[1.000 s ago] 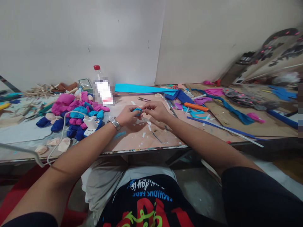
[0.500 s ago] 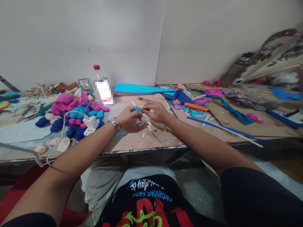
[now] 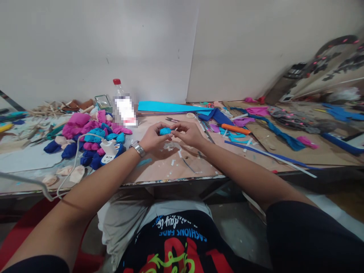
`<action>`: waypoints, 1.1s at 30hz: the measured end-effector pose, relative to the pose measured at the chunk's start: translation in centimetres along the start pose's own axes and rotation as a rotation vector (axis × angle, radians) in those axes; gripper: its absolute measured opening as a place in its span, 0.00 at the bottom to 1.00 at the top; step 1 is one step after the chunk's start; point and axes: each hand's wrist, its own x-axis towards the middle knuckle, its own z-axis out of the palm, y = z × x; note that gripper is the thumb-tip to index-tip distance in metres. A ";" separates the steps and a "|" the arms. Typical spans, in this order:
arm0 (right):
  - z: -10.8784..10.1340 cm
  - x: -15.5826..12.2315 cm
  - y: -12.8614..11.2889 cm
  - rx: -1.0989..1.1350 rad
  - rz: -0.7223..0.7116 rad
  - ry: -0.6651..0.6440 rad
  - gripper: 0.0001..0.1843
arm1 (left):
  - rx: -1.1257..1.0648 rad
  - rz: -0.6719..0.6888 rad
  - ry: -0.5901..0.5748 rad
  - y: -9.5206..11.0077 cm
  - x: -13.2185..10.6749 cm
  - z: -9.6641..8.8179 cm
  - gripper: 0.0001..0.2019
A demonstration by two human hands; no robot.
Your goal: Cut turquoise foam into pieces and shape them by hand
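Turquoise cloth it was, a small gathered bundle point(image 3: 165, 131), held right in the middle, just above the pinkish tabletop point(image 3: 159, 170)! The left hand point(image 3: 155, 137), a metal watch point(image 3: 139, 149) at its wrist, had the bundle cupped from the left, thumb and fingers curled round it, and the right hand point(image 3: 190, 133) met it from the other side, thumb and forefinger pinching its right end. What the remaining right fingers were doing behind, one could not tell. Just beyond the hands lay a small pair of dark snips point(image 3: 170, 119), with a pale ring point(image 3: 190, 115) near them, and further back a long bright-blue strip point(image 3: 170, 107) ran along the wall. Over on the left, what a heap: pink, navy, turquoise and cream bundles point(image 3: 81, 123) crowded together, a white plug point(image 3: 107, 146) standing in a power strip point(image 3: 112, 156) at their near side, a red-capped bottle point(image 3: 125, 108) upright behind. Across to the right, an orange-handled cutter point(image 3: 235, 129) rested among blue and purple scraps, and a narrow white strip point(image 3: 284, 163) slanted toward the table's near edge.
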 end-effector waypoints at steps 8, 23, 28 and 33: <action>0.3 0.3 -0.2 0.248 0.111 0.034 0.21 | 0.001 0.062 0.017 -0.1 0.2 0.0 0.20; 0.4 0.0 -0.3 0.202 0.075 0.066 0.18 | 0.092 0.122 0.116 0.3 0.3 -0.2 0.19; 0.6 0.2 -0.7 0.236 0.079 0.093 0.19 | 0.140 0.134 0.128 0.6 0.1 0.0 0.18; 0.7 0.2 -0.7 0.263 0.112 0.088 0.22 | 0.147 0.177 0.141 0.9 0.0 0.0 0.19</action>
